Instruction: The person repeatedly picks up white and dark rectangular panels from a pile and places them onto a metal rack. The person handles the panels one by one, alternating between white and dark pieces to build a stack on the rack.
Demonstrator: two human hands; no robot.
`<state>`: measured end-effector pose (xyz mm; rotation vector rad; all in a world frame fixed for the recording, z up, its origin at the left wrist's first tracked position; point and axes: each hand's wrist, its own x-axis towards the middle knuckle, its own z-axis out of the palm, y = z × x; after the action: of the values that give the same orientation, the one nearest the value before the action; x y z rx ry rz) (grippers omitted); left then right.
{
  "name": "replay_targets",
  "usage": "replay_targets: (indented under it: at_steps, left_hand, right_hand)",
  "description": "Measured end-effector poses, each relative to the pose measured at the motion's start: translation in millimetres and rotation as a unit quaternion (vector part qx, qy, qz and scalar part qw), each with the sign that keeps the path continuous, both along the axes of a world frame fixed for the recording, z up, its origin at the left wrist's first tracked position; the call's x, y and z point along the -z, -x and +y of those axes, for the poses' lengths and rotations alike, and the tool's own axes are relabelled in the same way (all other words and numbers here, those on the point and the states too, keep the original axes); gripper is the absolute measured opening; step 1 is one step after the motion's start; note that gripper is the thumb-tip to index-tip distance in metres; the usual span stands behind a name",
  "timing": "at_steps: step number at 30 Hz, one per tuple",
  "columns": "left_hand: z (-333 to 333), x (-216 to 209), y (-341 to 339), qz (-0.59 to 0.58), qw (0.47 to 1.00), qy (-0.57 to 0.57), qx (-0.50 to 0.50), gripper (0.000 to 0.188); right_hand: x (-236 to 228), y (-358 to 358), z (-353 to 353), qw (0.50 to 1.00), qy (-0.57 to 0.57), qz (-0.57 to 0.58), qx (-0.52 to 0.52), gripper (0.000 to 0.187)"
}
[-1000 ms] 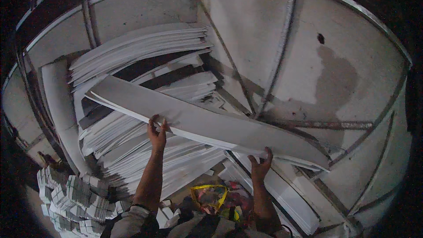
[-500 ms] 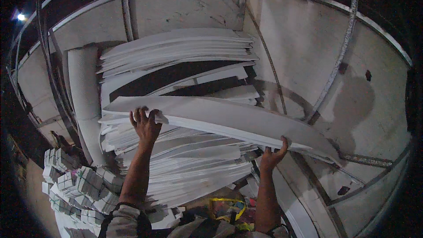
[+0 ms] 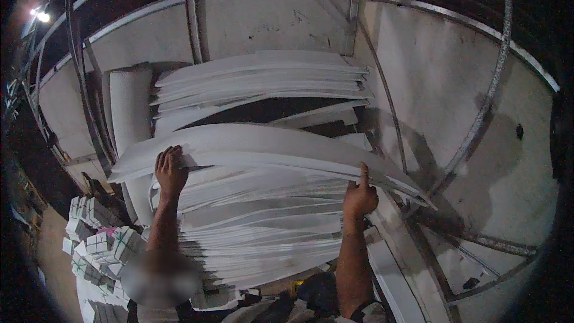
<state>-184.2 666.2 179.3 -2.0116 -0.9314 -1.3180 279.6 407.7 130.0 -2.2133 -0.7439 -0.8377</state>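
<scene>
Across the middle of the head view I hold a long white sheet (image 3: 263, 140), with at least one more layer showing along its near edge. It bows upward in the middle, with both ends hanging lower. My left hand (image 3: 171, 172) is closed on the near edge toward the left end, its fingers over the top. My right hand (image 3: 360, 198) grips the near edge further right, index finger stretched up along it and the thumb side partly hidden. Just below lies a wide pile of similar white sheets (image 3: 263, 221), stacked in uneven layers.
Beyond is another stack of white sheets (image 3: 263, 78), with a dark gap in front. A pale upright roll (image 3: 131, 104) stands at the left. Several tied white bundles (image 3: 101, 245) are heaped lower left. Metal bars (image 3: 487, 104) and pale panels (image 3: 269, 21) enclose the far and right sides.
The held sheet has shifted left and its right end is higher, so it lies more level. Both hands moved left with it. The whole view has shifted slightly too.
</scene>
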Motion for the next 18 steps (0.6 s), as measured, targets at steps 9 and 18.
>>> replay_targets:
  at_steps: [9, 18]
  left_hand:
    - [-1.1, -16.8, -7.4, 0.019, 0.992, -0.072, -0.101, 0.036]
    - [-3.4, -30.8, -40.6, -0.038, 0.991, -0.069, -0.109, 0.043]
  right_hand:
    - [0.7, -21.0, 57.8, 0.988, -0.074, -0.093, -0.101, 0.074]
    - [-5.9, -86.2, 131.7, 0.970, -0.052, -0.060, -0.231, 0.074]
